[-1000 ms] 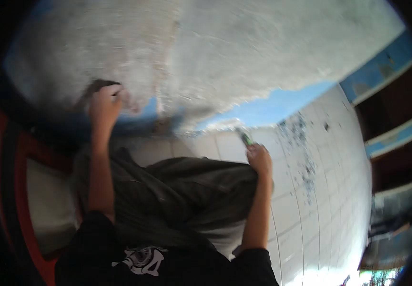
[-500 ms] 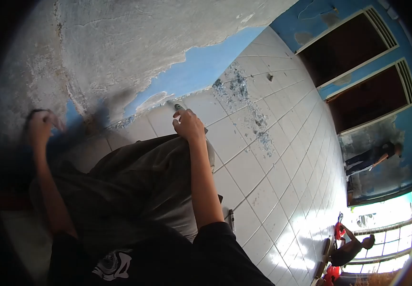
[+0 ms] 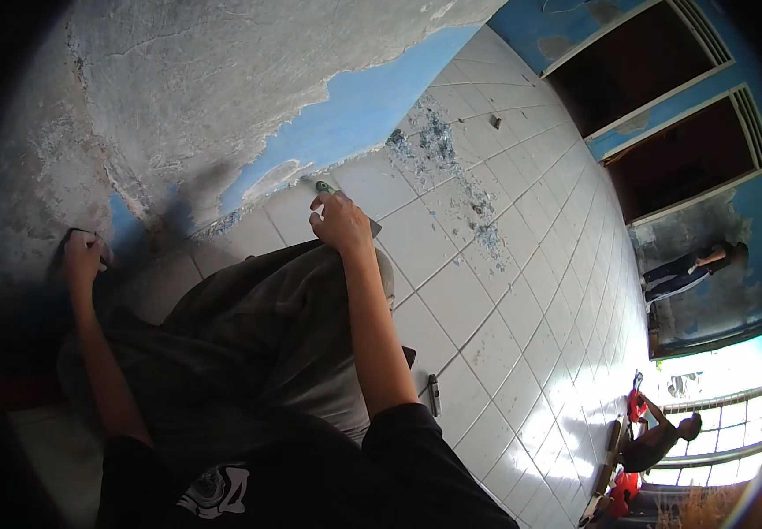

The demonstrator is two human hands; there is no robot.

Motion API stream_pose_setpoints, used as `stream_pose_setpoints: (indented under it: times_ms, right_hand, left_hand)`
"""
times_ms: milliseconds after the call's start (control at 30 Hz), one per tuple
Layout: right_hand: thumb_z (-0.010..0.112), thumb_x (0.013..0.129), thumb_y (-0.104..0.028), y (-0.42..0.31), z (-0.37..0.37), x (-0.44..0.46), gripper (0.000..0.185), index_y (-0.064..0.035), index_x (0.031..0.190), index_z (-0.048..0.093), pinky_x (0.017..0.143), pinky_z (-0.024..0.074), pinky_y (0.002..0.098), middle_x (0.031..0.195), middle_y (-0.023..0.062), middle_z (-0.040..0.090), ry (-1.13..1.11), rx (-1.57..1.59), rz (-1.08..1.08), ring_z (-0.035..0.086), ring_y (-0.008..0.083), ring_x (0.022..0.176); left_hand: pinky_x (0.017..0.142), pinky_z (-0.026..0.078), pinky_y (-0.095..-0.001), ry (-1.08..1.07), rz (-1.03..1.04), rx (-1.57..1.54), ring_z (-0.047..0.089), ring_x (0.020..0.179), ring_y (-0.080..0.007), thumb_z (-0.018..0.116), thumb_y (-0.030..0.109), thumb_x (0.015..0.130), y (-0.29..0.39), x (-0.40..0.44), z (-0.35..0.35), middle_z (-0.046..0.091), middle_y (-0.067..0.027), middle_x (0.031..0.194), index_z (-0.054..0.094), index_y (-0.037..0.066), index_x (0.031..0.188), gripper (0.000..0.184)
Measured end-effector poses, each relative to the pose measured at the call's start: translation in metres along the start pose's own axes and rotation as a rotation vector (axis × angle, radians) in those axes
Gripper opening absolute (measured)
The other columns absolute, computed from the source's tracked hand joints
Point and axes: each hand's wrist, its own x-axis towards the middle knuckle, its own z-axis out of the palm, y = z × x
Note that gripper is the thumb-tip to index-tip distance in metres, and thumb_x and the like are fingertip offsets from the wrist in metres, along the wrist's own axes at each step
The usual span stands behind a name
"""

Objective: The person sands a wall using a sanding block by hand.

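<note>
My left hand (image 3: pixel 84 256) is closed at the lower left of the wall (image 3: pixel 196 79), on something dark that I cannot make out. Bare grey plaster covers most of that wall, with a strip of blue paint (image 3: pixel 337 119) along its lower part. My right hand (image 3: pixel 343 222) is closed round a scraper (image 3: pixel 323 187) with a green and dark handle. Its front end points at the wall's foot, close to where the paint meets the floor tiles. The tool's blade is too small to tell.
Paint flakes (image 3: pixel 438 145) litter the tiled floor (image 3: pixel 522 353). A small dark object (image 3: pixel 434 394) lies right of my leg. One person (image 3: pixel 689 269) is by the far wall; another (image 3: pixel 654 445) sits near the window, beside red objects (image 3: pixel 625 494). Two dark doorways (image 3: pixel 685 159) are at the right.
The view has swung right, bringing in the far wall, window and two people. My right hand stays on the scraper near the wall's foot; my left hand remains at the wall.
</note>
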Motion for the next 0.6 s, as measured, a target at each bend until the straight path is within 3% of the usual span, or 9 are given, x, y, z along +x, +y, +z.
stream_pose_setpoints:
  times_ms: [67, 133, 267, 367, 433, 533, 600]
  right_hand:
    - [0.056, 0.07, -0.015, -0.001, -0.002, -0.002, 0.021, -0.0075, 0.089, 0.06, 0.077, 0.0464, 0.0414, 0.096, 0.015, 0.058, -0.023, 0.035, -0.002, 0.057, 0.0309, 0.09]
    - [0.056, 0.07, -0.015, -0.001, -0.001, 0.0, 0.021, -0.0077, 0.09, 0.06, 0.077, 0.0464, 0.0413, 0.096, 0.0151, 0.058, -0.032, 0.026, 0.005, 0.057, 0.031, 0.09]
    - [0.056, 0.07, -0.015, -0.002, -0.002, 0.0, 0.021, -0.0081, 0.09, 0.061, 0.077, 0.0464, 0.0415, 0.095, 0.0151, 0.059, -0.046, 0.009, 0.007, 0.058, 0.031, 0.09]
    - [0.057, 0.07, -0.016, -0.004, -0.005, -0.002, 0.022, -0.0081, 0.09, 0.061, 0.077, 0.0464, 0.0415, 0.096, 0.0151, 0.059, -0.036, -0.002, 0.012, 0.058, 0.0311, 0.09]
    - [0.057, 0.07, -0.016, -0.005, -0.005, -0.003, 0.022, -0.0084, 0.091, 0.061, 0.077, 0.0464, 0.0413, 0.097, 0.0148, 0.059, -0.053, -0.004, 0.021, 0.058, 0.0309, 0.09]
    - [0.057, 0.071, -0.016, -0.005, -0.006, -0.002, 0.022, -0.0087, 0.092, 0.061, 0.078, 0.0463, 0.0409, 0.097, 0.0145, 0.059, -0.066, -0.007, 0.032, 0.058, 0.0307, 0.091]
    - [0.057, 0.071, -0.016, -0.002, -0.004, 0.0, 0.023, -0.0088, 0.092, 0.061, 0.078, 0.0462, 0.0407, 0.098, 0.0144, 0.059, -0.071, -0.009, 0.033, 0.058, 0.0306, 0.091]
  left_hand:
    - [0.056, 0.046, -0.0314, 0.071, 0.058, -0.069, 0.06, 0.051, -0.0197, 0.053, 0.024, 0.083, 0.003, 0.004, -0.019, 0.063, -0.0132, 0.082, 0.058, 0.0, 0.096, 0.028]
    - [0.057, 0.046, -0.0311, 0.218, 0.108, -0.147, 0.061, 0.052, -0.0197, 0.053, 0.024, 0.082, 0.024, -0.008, -0.05, 0.064, -0.0133, 0.084, 0.059, 0.0, 0.098, 0.029]
    - [0.057, 0.047, -0.0319, 0.066, 0.066, -0.102, 0.061, 0.053, -0.0197, 0.053, 0.023, 0.082, 0.008, 0.005, -0.021, 0.064, -0.0106, 0.081, 0.06, 0.003, 0.098, 0.027]
    - [0.057, 0.047, -0.0316, 0.121, 0.009, 0.062, 0.061, 0.052, -0.0199, 0.054, 0.023, 0.082, 0.049, -0.022, -0.008, 0.064, -0.0103, 0.079, 0.06, 0.003, 0.098, 0.027]
    - [0.057, 0.047, -0.0314, 0.08, -0.025, 0.047, 0.062, 0.054, -0.0199, 0.054, 0.023, 0.082, 0.043, -0.017, -0.016, 0.063, -0.0112, 0.081, 0.06, 0.002, 0.098, 0.027]
    - [0.056, 0.047, -0.0312, 0.297, 0.14, -0.181, 0.061, 0.057, -0.0195, 0.052, 0.025, 0.083, 0.022, -0.003, -0.04, 0.063, -0.0125, 0.087, 0.059, 0.001, 0.098, 0.029]
    - [0.055, 0.047, -0.0308, 0.201, 0.09, -0.167, 0.061, 0.058, -0.0193, 0.053, 0.026, 0.083, 0.03, -0.008, -0.054, 0.063, -0.012, 0.087, 0.059, 0.001, 0.098, 0.03]
